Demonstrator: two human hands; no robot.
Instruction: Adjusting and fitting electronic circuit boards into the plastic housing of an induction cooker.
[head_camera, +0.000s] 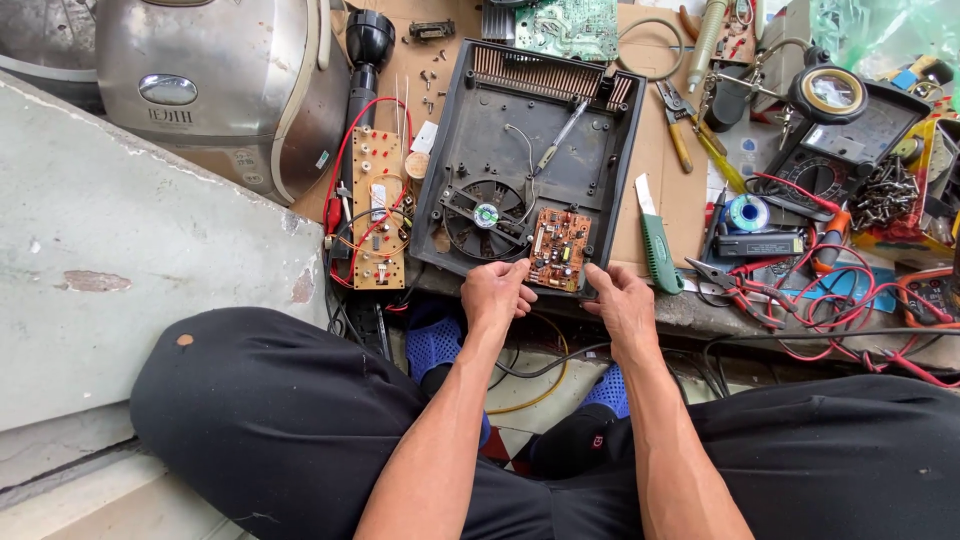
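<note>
Circuit board (559, 248) in casing (600, 170), between hands: left (494, 293), right (622, 300).

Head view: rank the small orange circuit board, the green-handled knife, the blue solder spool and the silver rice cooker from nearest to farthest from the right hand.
1. Small orange circuit board: just up-left of the right hand, inside the dark tray.
2. Green-handled knife: just right of the tray; close to the board's distance.
3. Blue solder spool: farther right.
4. Silver rice cooker: far upper left.
</note>
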